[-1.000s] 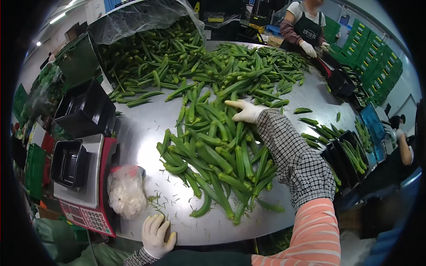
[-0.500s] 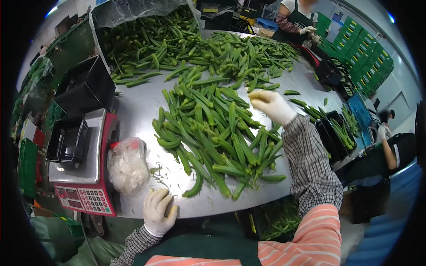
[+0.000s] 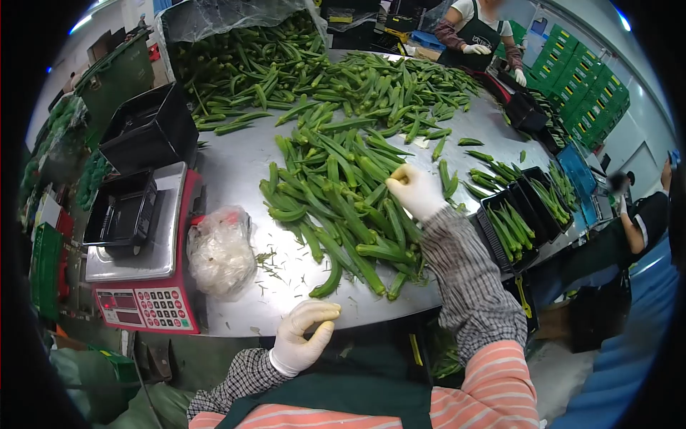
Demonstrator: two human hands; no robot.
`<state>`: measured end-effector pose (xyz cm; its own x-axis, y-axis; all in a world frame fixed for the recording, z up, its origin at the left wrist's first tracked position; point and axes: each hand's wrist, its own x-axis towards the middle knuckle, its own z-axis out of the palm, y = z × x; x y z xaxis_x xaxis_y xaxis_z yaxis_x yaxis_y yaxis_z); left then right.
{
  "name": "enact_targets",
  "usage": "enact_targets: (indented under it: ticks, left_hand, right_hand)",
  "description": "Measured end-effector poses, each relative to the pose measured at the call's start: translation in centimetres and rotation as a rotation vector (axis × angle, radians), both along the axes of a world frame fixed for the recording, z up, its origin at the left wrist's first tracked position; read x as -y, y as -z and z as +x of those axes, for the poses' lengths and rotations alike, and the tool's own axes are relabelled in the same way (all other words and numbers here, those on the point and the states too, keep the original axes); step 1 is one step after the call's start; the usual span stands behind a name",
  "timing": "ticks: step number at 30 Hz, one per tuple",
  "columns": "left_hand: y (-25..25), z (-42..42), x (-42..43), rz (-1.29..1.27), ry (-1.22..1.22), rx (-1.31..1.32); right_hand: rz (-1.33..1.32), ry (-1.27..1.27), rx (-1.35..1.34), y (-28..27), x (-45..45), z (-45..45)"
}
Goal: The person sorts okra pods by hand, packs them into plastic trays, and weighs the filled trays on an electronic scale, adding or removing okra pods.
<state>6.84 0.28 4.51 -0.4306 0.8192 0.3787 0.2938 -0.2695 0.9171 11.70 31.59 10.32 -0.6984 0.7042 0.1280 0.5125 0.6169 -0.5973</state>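
A loose pile of green okra lies on the metal table. At the pile's right edge is my right hand in a white glove with yellowed fingertips. Its fingers are curled together, and whatever they may hold is hidden. My left hand, gloved the same way, hovers near the table's front edge. Thumb and fingers stand apart there, with nothing between them. Okra trimmings are scattered on the metal beyond it, beside a crumpled clear plastic bag.
A red scale at left bears a black tray; stacked black trays stand behind. More okra spills from a lined crate. Okra-filled trays sit at right. Co-workers stand at the far side and right.
My right hand has moved left and slightly down to the pile's edge, its fingers curling tighter. My left hand has shifted right. The view has turned, showing a filled okra tray at right.
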Motion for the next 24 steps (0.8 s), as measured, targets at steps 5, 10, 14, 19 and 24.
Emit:
enact_targets:
  ticks: [5,10,14,19,24]
  left_hand:
    - [0.2,0.1,-1.4,-0.072,0.126,0.692]
    - [-0.4,0.1,-4.6,0.067,0.212,1.143]
    - [0.1,0.4,-4.5,0.032,0.154,1.132]
    - [0.4,0.8,-4.6,0.043,0.081,1.116]
    - [0.1,2.0,-5.5,-0.013,0.110,1.131]
  right_hand:
    - [0.166,-0.190,-0.484,-1.0,9.3,5.1]
    - [0.143,-0.267,-0.587,1.9,15.1,7.3]
    - [0.059,-0.218,-0.613,3.4,16.6,8.1]
    - [0.026,-0.223,-0.639,4.1,17.0,8.1]
    - [0.063,-0.210,-0.579,3.9,17.3,9.9]
